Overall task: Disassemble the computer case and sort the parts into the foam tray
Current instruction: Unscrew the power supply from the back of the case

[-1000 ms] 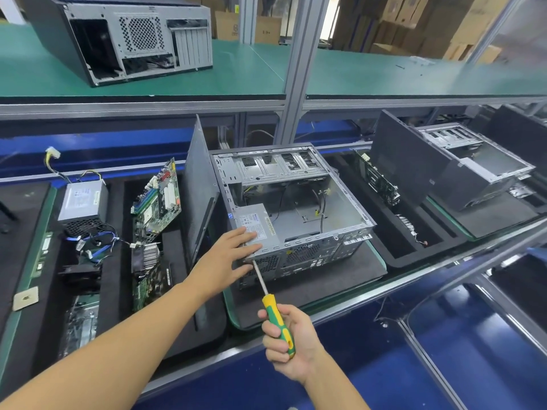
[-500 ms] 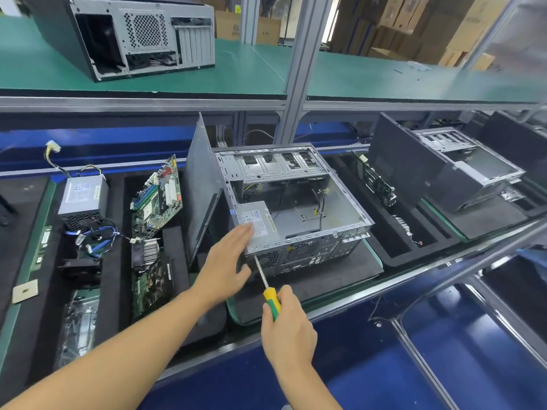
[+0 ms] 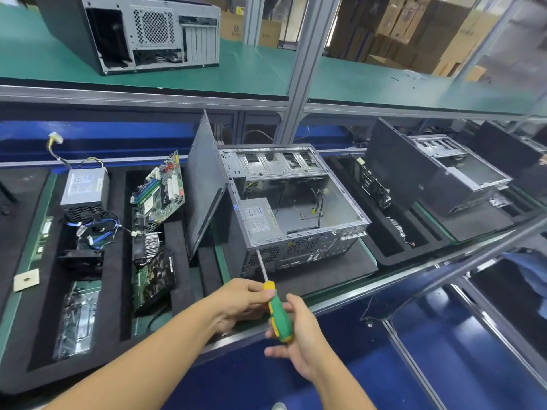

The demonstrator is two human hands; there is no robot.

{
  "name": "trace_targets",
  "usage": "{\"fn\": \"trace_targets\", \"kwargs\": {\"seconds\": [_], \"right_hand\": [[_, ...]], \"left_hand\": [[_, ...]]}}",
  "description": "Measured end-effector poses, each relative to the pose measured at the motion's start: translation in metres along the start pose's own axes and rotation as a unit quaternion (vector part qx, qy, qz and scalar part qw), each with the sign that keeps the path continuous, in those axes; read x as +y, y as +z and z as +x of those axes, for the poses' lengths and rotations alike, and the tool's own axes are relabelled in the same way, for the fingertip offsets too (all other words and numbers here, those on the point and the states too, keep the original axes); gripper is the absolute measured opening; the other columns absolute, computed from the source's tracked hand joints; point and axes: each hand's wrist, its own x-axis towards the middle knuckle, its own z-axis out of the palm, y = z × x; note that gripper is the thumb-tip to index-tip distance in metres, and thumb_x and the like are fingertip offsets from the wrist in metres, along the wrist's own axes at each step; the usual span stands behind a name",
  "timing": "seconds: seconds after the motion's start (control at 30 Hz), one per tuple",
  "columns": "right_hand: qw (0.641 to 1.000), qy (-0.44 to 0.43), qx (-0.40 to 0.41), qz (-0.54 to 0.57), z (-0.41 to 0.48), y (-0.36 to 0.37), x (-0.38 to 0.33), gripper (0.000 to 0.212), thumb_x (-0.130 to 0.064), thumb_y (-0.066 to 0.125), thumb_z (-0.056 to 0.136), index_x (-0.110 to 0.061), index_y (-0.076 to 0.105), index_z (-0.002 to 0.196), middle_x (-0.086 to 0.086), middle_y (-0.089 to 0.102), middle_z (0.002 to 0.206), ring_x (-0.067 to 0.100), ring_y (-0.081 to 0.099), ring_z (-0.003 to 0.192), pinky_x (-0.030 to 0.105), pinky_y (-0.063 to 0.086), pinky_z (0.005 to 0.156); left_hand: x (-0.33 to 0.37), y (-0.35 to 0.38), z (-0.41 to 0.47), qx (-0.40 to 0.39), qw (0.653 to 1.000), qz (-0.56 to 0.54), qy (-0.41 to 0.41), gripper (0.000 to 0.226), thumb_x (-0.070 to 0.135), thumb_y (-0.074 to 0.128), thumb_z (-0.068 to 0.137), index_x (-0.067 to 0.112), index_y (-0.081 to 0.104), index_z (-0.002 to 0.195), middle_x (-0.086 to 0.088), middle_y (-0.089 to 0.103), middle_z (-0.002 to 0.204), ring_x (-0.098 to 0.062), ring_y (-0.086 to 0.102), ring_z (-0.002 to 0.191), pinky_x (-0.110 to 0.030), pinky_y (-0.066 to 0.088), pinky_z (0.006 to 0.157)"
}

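An open grey computer case (image 3: 299,211) lies on a dark mat, with its power supply (image 3: 258,218) still inside at the near left corner. Its side panel (image 3: 204,184) leans upright on the case's left. A green and yellow screwdriver (image 3: 279,313) points its tip at the case's rear corner, just below the power supply. My right hand (image 3: 305,341) grips the lower handle. My left hand (image 3: 236,300) pinches the handle's yellow top. The black foam tray (image 3: 174,235) on the left holds a second power supply (image 3: 84,187), a motherboard (image 3: 159,193), a heatsink (image 3: 149,244) and a card (image 3: 154,276).
Another empty case (image 3: 133,34) stands on the green upper shelf. To the right a second open case (image 3: 450,179) sits on its own foam tray (image 3: 393,250). A metal post (image 3: 299,69) rises behind the work case. Cardboard boxes (image 3: 399,22) are stacked at the back.
My left hand has come off the power supply and moved down to the screwdriver's handle. My right hand has shifted lower on the handle, its fingers loosened.
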Motion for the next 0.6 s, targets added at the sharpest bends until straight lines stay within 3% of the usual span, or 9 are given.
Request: {"fn": "trace_targets", "kwargs": {"seconds": [0.1, 0.2, 0.3, 0.4, 0.5, 0.6], "right_hand": [[0.99, 0.067, -0.099, 0.069, -0.005, -0.009, 0.013, 0.059, -0.059, 0.036, 0.102, -0.006, 0.061, 0.1, 0.013, 0.06, 0.073, 0.023, 0.055, 0.056, 0.025, 0.037, 0.041], [0.993, 0.04, -0.054, 0.101, -0.007, 0.0, 0.017, 0.045, -0.051, 0.048, 0.102, -0.008, 0.06, 0.095, 0.005, 0.053, 0.065, 0.014, 0.043, 0.048, 0.022, 0.026, 0.037], [0.996, -0.082, 0.039, -0.009, -0.004, 0.008, 0.024, 0.031, -0.041, 0.058, 0.1, -0.014, 0.049, 0.089, -0.001, 0.044, 0.061, 0.012, 0.036, 0.048, 0.025, 0.028, 0.04], [0.976, -0.151, 0.089, -0.126, -0.008, 0.009, 0.026, 0.036, -0.04, 0.064, 0.095, -0.011, 0.043, 0.091, -0.009, 0.043, 0.054, 0.009, 0.035, 0.044, 0.027, 0.034, 0.043], [0.992, -0.095, 0.065, -0.043, -0.014, 0.007, 0.021, 0.038, -0.05, 0.059, 0.097, -0.013, 0.054, 0.101, -0.002, 0.05, 0.066, 0.012, 0.044, 0.051, 0.028, 0.037, 0.044], [0.997, -0.002, -0.013, 0.075, -0.016, 0.003, 0.019, 0.053, -0.054, 0.037, 0.104, -0.006, 0.061, 0.106, 0.009, 0.054, 0.066, 0.02, 0.048, 0.051, 0.025, 0.036, 0.043]], "left_hand": [[0.005, -0.001, -0.002, -0.034, 0.997, -0.067, 0.006, 0.025, 0.001, 0.059, 0.096, 0.002, 0.064, 0.12, -0.01, 0.075, 0.108, -0.014, 0.071, 0.087, -0.023, 0.055, 0.078], [0.005, 0.002, -0.005, -0.05, 0.994, -0.098, 0.013, 0.03, 0.002, 0.062, 0.092, 0.007, 0.06, 0.121, -0.009, 0.072, 0.119, -0.02, 0.067, 0.099, -0.035, 0.048, 0.091], [0.002, 0.013, -0.004, -0.025, 0.996, -0.08, 0.004, 0.028, 0.024, 0.077, 0.084, 0.011, 0.063, 0.105, -0.009, 0.067, 0.098, -0.02, 0.063, 0.084, -0.034, 0.049, 0.081], [0.0, 0.022, 0.002, 0.063, 0.991, -0.115, 0.007, 0.03, 0.015, 0.081, 0.08, 0.003, 0.065, 0.102, -0.01, 0.068, 0.079, -0.018, 0.067, 0.069, -0.028, 0.057, 0.062], [0.001, 0.021, 0.003, 0.09, 0.985, -0.149, 0.014, 0.032, 0.001, 0.078, 0.079, 0.0, 0.064, 0.109, -0.013, 0.074, 0.08, -0.019, 0.071, 0.067, -0.029, 0.058, 0.057], [-0.002, 0.015, -0.002, 0.069, 0.974, -0.216, 0.02, 0.034, -0.013, 0.063, 0.087, -0.002, 0.056, 0.119, -0.022, 0.074, 0.102, -0.03, 0.075, 0.087, -0.037, 0.062, 0.067]]}}
